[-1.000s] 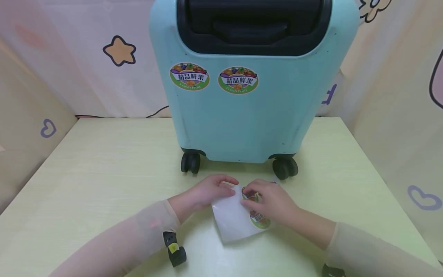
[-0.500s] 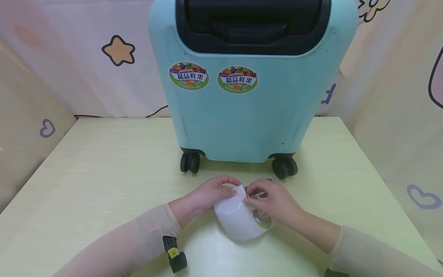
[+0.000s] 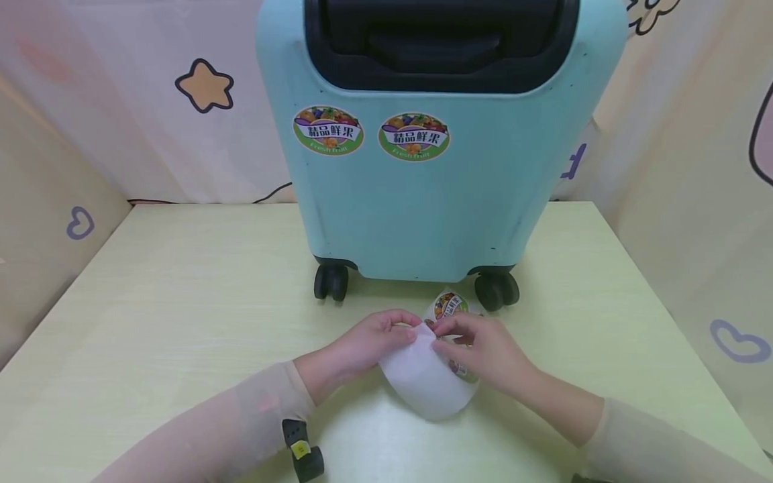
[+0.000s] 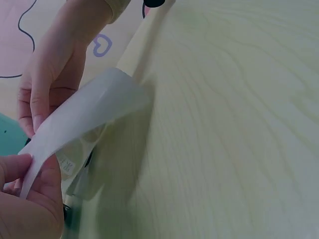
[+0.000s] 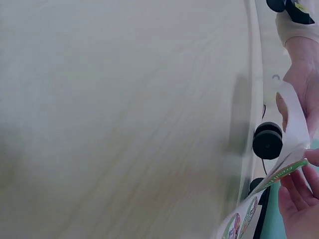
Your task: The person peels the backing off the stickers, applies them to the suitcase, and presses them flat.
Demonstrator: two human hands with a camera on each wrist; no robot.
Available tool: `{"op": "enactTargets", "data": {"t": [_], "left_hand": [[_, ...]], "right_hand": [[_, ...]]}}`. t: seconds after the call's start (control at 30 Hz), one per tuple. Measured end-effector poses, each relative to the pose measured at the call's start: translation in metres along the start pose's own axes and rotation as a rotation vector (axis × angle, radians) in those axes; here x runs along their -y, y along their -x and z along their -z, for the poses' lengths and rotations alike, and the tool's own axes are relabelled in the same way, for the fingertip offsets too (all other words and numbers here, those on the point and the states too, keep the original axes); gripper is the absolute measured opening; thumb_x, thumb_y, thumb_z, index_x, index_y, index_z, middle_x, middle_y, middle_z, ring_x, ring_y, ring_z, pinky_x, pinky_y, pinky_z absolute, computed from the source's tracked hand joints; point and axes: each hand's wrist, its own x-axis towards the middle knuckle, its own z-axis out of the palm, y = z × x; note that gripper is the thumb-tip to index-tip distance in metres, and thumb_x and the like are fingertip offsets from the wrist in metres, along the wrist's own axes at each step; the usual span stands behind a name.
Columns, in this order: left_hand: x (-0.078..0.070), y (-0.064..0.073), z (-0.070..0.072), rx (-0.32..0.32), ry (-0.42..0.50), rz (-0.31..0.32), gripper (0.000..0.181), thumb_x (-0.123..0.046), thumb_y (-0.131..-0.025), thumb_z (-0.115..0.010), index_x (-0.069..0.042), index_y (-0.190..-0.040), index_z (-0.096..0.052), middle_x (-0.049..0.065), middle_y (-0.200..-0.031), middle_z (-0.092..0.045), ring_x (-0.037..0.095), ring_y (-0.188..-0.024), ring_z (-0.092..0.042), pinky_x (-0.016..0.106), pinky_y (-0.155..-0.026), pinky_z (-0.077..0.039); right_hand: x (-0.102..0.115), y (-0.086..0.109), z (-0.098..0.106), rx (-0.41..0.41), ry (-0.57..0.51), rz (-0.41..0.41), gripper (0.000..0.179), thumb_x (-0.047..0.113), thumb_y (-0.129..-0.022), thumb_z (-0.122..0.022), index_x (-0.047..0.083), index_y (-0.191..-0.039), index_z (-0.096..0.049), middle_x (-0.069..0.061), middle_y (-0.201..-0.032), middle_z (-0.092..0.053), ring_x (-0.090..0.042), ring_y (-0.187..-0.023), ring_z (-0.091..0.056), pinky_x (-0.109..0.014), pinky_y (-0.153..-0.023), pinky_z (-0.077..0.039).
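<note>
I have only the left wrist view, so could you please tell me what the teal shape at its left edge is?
Observer: It is a suitcase, standing upright on the table.
Operator: Thank you. Is there anything on its front?
Observer: Yes, two oval stickers side by side.
Operator: And what is the right hand pinching?
Observer: In the right wrist view, it seems to be a green-edged sticker.

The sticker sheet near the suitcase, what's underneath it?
The sticker sheet, held by the left hand, curls above the pale tabletop, where the left wrist view shows its shadow. The head view can't show what's directly beneath: the sheet and the right hand cover it.
</note>
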Motion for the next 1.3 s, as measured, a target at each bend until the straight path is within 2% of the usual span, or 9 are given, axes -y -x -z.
{"op": "enactTargets", "data": {"t": [0.2,0.43,0.63,0.73,0.87,0.97,1.13,1.3], "left_hand": [[0.001,0.003,0.001,0.023,-0.017,0.0,0.024,-0.008,-0.094,-0.05,0.002,-0.116,-0.055,0.012,-0.101,-0.064,0.016,-0.078,-0.061,0.028,-0.069,-0.051],[0.002,0.004,0.0,0.016,-0.019,-0.038,0.024,-0.006,-0.093,-0.051,0.003,-0.115,-0.055,0.013,-0.103,-0.066,0.014,-0.08,-0.06,0.028,-0.072,-0.051],[0.002,0.003,0.006,0.05,-0.083,-0.039,0.021,-0.003,-0.092,-0.052,0.003,-0.112,-0.056,0.014,-0.102,-0.067,0.015,-0.08,-0.062,0.028,-0.07,-0.05],[0.003,0.001,0.013,0.041,-0.219,-0.051,0.019,-0.003,-0.092,-0.053,0.001,-0.11,-0.059,0.011,-0.099,-0.066,0.015,-0.081,-0.061,0.028,-0.069,-0.051],[0.0,-0.002,0.024,-0.039,-0.515,-0.074,0.015,-0.003,-0.09,-0.056,-0.005,-0.102,-0.065,0.004,-0.091,-0.063,0.016,-0.084,-0.056,0.027,-0.069,-0.05],[-0.005,-0.002,0.031,-0.066,-0.676,-0.077,0.015,0.0,-0.087,-0.058,-0.005,-0.098,-0.068,0.002,-0.088,-0.063,0.016,-0.084,-0.055,0.027,-0.071,-0.049],[-0.013,-0.005,0.035,-0.079,-0.877,-0.113,0.014,0.002,-0.084,-0.062,-0.003,-0.094,-0.071,0.004,-0.088,-0.067,0.017,-0.084,-0.059,0.029,-0.077,-0.049],[-0.012,-0.009,0.034,-0.087,-1.069,-0.142,0.016,0.002,-0.084,-0.063,-0.003,-0.098,-0.07,0.006,-0.094,-0.068,0.02,-0.088,-0.06,0.034,-0.083,-0.048]], "right_hand": [[-0.002,-0.001,0.001,0.001,-0.024,-0.011,0.005,0.009,-0.082,-0.071,0.005,-0.085,-0.069,-0.007,-0.098,-0.068,-0.018,-0.088,-0.065,-0.025,-0.076,-0.052],[-0.003,-0.002,0.002,0.02,-0.07,-0.036,0.004,0.007,-0.083,-0.069,0.004,-0.084,-0.069,-0.01,-0.102,-0.067,-0.021,-0.091,-0.065,-0.025,-0.077,-0.052],[-0.005,-0.002,0.003,0.002,0.021,-0.022,0.007,0.002,-0.083,-0.066,0.006,-0.078,-0.069,-0.008,-0.098,-0.067,-0.023,-0.094,-0.062,-0.025,-0.074,-0.052],[-0.007,-0.002,0.004,-0.017,0.07,-0.023,0.008,0.003,-0.083,-0.066,0.008,-0.077,-0.069,-0.004,-0.095,-0.067,-0.021,-0.091,-0.061,-0.024,-0.071,-0.052],[-0.012,-0.001,0.008,-0.055,0.082,-0.063,0.003,0.006,-0.084,-0.066,0.006,-0.082,-0.067,-0.003,-0.091,-0.064,-0.017,-0.082,-0.059,-0.026,-0.072,-0.051],[-0.016,-0.001,0.012,-0.07,0.08,-0.117,0.004,0.007,-0.086,-0.064,0.004,-0.086,-0.065,-0.004,-0.09,-0.062,-0.016,-0.08,-0.059,-0.029,-0.075,-0.05],[-0.014,0.001,0.021,-0.079,0.088,-0.168,0.006,0.01,-0.087,-0.061,0.005,-0.088,-0.063,-0.004,-0.09,-0.063,-0.018,-0.081,-0.058,-0.033,-0.073,-0.047],[-0.006,0.0,0.028,-0.108,0.066,-0.19,0.009,0.012,-0.089,-0.057,0.004,-0.09,-0.06,-0.005,-0.084,-0.062,-0.019,-0.078,-0.054,-0.033,-0.07,-0.045]]}}
